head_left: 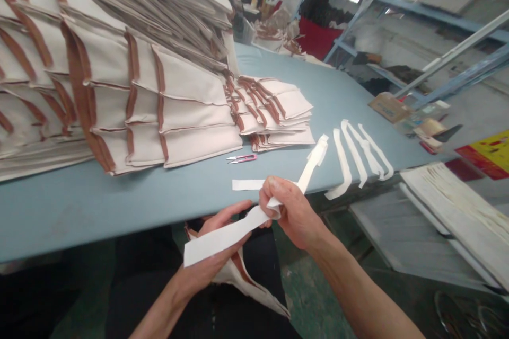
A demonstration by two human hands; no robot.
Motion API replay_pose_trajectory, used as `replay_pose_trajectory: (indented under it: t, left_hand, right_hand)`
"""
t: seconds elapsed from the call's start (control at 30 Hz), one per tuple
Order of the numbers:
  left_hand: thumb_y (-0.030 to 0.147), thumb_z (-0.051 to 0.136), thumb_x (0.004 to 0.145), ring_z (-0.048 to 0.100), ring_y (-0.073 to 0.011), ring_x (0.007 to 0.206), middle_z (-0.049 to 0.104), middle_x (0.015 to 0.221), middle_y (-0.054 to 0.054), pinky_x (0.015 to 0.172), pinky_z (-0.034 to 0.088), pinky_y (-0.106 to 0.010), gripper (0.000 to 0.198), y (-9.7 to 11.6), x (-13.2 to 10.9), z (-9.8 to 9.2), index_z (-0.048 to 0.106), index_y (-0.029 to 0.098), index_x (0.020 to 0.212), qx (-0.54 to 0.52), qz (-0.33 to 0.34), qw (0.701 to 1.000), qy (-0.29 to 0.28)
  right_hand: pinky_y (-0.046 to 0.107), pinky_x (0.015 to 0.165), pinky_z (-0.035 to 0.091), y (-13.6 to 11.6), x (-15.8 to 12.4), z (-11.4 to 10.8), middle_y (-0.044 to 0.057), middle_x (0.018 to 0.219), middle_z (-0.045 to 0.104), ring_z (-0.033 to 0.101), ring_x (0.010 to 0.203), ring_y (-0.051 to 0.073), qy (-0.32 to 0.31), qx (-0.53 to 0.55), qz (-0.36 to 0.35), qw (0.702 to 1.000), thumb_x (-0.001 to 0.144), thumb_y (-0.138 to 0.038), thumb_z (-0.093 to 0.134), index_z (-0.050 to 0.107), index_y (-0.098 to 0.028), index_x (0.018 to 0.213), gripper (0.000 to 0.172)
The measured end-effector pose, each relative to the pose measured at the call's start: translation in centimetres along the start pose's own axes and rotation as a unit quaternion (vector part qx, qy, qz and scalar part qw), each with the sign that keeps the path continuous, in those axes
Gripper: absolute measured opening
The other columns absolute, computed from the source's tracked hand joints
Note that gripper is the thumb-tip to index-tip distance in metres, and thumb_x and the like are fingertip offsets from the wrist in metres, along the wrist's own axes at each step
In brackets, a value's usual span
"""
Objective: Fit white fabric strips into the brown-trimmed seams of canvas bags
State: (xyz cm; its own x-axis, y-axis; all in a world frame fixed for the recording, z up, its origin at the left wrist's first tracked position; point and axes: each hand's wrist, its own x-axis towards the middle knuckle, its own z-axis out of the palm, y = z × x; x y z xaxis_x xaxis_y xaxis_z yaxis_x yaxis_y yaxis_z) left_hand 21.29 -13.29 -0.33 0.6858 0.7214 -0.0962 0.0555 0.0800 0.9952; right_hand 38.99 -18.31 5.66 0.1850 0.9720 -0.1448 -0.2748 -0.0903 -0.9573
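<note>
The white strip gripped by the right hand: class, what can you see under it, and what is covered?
Under the white strip is the left hand, showing at both edges; lower still, cream cloth with brown edging. The middle of the hand is covered.

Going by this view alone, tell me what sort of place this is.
Probably a sewing or textile workshop: stacked cream-and-brown pieces, pink-handled snips on the blue table, and white strips laid out near its edge.
</note>
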Motion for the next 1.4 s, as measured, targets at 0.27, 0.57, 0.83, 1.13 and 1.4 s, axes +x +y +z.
replay_pose_trajectory:
  t: [0.27, 0.57, 0.83, 1.13, 1.4]
  left_hand:
    - [0.041, 0.074, 0.085, 0.076, -0.0238, 0.08, 0.086, 0.094, -0.008, 0.071, 0.06, -0.027, 0.027, 0.0, -0.7, 0.7, 0.088, 0.021, 0.097, 0.017, 0.019, 0.997, 0.073]
    - [0.046, 0.068, 0.091, 0.044, -0.0115, 0.05, 0.058, 0.056, 0.003, 0.047, 0.032, -0.02, 0.032, 0.1, -0.6, 0.5, 0.083, 0.017, 0.087, 0.026, -0.007, 0.998, 0.065]
    - [0.044, 0.068, 0.091, 0.055, -0.0158, 0.061, 0.068, 0.069, -0.002, 0.059, 0.043, -0.023, 0.032, -0.2, -0.5, 0.4, 0.082, 0.015, 0.087, 0.035, -0.005, 0.998, 0.053]
    - [0.042, 0.072, 0.088, 0.062, -0.0208, 0.069, 0.069, 0.07, -0.001, 0.072, 0.053, -0.03, 0.028, -1.1, -0.8, 0.4, 0.083, 0.017, 0.091, 0.021, 0.021, 0.999, 0.041]
    - [0.048, 0.069, 0.09, 0.073, -0.0278, 0.089, 0.082, 0.095, -0.009, 0.093, 0.058, -0.04, 0.032, -1.3, -1.2, 1.5, 0.082, 0.019, 0.093, 0.007, -0.006, 0.998, 0.057]
  right_hand:
    - [0.023, 0.054, 0.05, 3.6, -0.6, -1.6, -0.003, 0.052, 0.057, 0.055, 0.048, 0.011, 0.038, 0.021, 0.072, 0.996, 0.086, -0.071, 0.075, 0.058, -0.019, 0.068, 0.057]
    - [0.029, 0.058, 0.053, 6.3, -1.3, -3.3, 0.0, 0.066, 0.062, 0.058, 0.058, 0.015, 0.084, -0.076, 0.078, 0.991, 0.087, -0.068, 0.071, 0.064, -0.019, 0.077, 0.051]
    - [0.045, 0.114, 0.046, 4.2, -3.5, -1.7, 0.011, 0.137, 0.071, 0.063, 0.13, 0.027, 0.043, -0.351, -0.154, 0.923, 0.085, -0.021, 0.073, 0.067, -0.023, 0.122, 0.037]
    - [0.045, 0.113, 0.05, 4.9, -3.4, 1.5, 0.017, 0.135, 0.071, 0.065, 0.131, 0.028, -0.046, -0.365, -0.247, 0.897, 0.082, -0.019, 0.075, 0.068, -0.02, 0.12, 0.039]
    - [0.037, 0.099, 0.055, 5.4, -2.9, 2.5, 0.009, 0.106, 0.081, 0.074, 0.104, 0.022, -0.001, -0.273, -0.237, 0.932, 0.099, -0.018, 0.061, 0.075, -0.022, 0.092, 0.016]
